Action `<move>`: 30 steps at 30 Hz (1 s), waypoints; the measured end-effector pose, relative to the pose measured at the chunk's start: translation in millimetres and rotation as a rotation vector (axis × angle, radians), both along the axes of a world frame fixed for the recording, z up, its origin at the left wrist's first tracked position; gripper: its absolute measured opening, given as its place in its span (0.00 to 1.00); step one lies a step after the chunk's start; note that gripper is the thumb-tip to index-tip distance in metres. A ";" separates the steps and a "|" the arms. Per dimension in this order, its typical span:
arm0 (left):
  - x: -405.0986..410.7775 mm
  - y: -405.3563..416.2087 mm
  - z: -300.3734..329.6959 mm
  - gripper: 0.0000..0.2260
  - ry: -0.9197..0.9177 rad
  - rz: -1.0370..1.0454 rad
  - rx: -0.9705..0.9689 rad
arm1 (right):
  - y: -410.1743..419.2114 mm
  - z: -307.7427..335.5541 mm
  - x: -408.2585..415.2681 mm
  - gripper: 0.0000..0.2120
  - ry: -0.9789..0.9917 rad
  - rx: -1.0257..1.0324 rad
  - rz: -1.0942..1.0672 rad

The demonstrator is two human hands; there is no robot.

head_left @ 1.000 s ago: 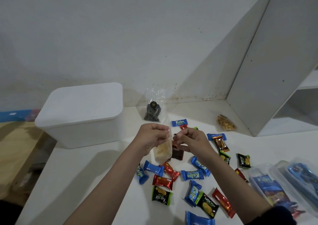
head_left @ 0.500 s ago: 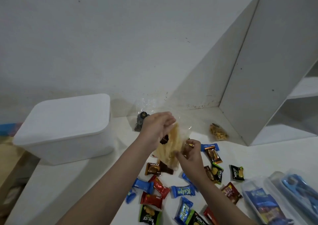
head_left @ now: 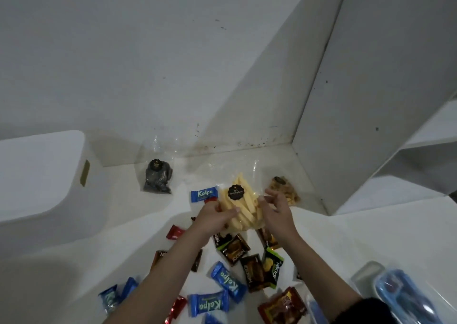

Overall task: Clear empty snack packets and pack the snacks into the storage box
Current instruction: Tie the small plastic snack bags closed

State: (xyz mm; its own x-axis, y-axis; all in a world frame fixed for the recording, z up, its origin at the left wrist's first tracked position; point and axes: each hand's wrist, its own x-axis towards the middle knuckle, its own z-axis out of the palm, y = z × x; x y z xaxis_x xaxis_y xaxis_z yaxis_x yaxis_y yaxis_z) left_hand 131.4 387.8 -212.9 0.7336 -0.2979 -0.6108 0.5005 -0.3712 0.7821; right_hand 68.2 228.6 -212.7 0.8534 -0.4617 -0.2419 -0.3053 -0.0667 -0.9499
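Note:
A clear bag of pale yellow snack sticks with a round black label lies tilted on the white table. My left hand grips its lower left side. My right hand hovers at the bag's right edge with fingers spread, and I cannot tell whether it touches the bag. The white lidded storage box stands shut at the left. Several small wrapped snacks lie below my hands, among them blue Kalpa packets and dark Nextar packets.
A clear bag of dark snacks leans by the back wall. A bag of brown nuts lies behind my right hand. Clear plastic containers with blue contents sit at the lower right. A white shelf unit rises on the right.
The bag of yellow sticks went from hanging between both hands to lying on the table further back. My right hand let go of it and opened. The camera tilted, shifting the view left.

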 end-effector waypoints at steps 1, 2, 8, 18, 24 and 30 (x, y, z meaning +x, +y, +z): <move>3.5 -7.9 -1.4 0.20 -0.014 0.015 0.006 | -5.4 -2.2 9.0 0.12 0.015 -0.018 0.020; 8.0 -15.9 -5.0 0.17 -0.036 0.032 0.024 | -11.1 -6.0 18.2 0.13 0.030 -0.032 0.048; 23.5 -42.2 -25.4 0.22 -0.174 0.111 0.229 | -24.2 -21.1 49.2 0.15 0.141 -0.195 0.224; 19.9 -20.5 -33.8 0.23 -0.260 0.173 0.234 | -6.1 -34.5 57.7 0.28 0.126 -0.370 0.294; 46.4 52.8 -28.8 0.20 -0.315 0.467 0.191 | 51.5 -19.8 81.3 0.23 0.030 -0.176 0.224; 102.5 129.3 -29.8 0.19 -0.400 0.501 0.221 | 136.5 -22.7 133.6 0.22 0.119 0.023 0.157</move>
